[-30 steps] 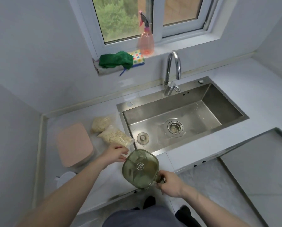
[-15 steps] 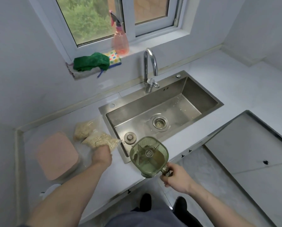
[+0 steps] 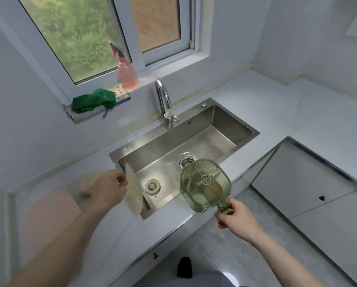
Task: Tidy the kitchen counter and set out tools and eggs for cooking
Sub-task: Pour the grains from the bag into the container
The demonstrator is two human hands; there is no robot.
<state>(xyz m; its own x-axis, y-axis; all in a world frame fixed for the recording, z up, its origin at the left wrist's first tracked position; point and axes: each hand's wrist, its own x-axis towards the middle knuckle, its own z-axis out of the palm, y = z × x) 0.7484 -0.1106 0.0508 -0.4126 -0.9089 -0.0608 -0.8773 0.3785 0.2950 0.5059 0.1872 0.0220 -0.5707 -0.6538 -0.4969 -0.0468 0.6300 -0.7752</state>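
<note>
My left hand [image 3: 109,188] grips a clear bag of pale grains [image 3: 133,191], which hangs tilted above the sink's left rim. A second bag of grains [image 3: 87,184] lies on the counter behind that hand. My right hand [image 3: 234,218] holds a green see-through container [image 3: 205,184] by its short handle, over the front edge of the steel sink [image 3: 233,133]. The container has a lid with a round label.
A pink lidded box [image 3: 53,212] sits on the counter at the left. The tap [image 3: 163,100] stands behind the sink. On the windowsill are a green cloth [image 3: 93,99], a spotted sponge [image 3: 121,93] and a pink spray bottle [image 3: 127,73]. A steel hob cover [image 3: 310,181] lies right.
My left hand has closed on one bag of grains and lifted it off the counter toward the sink. The green container has moved right and up. The camera view has shifted right.
</note>
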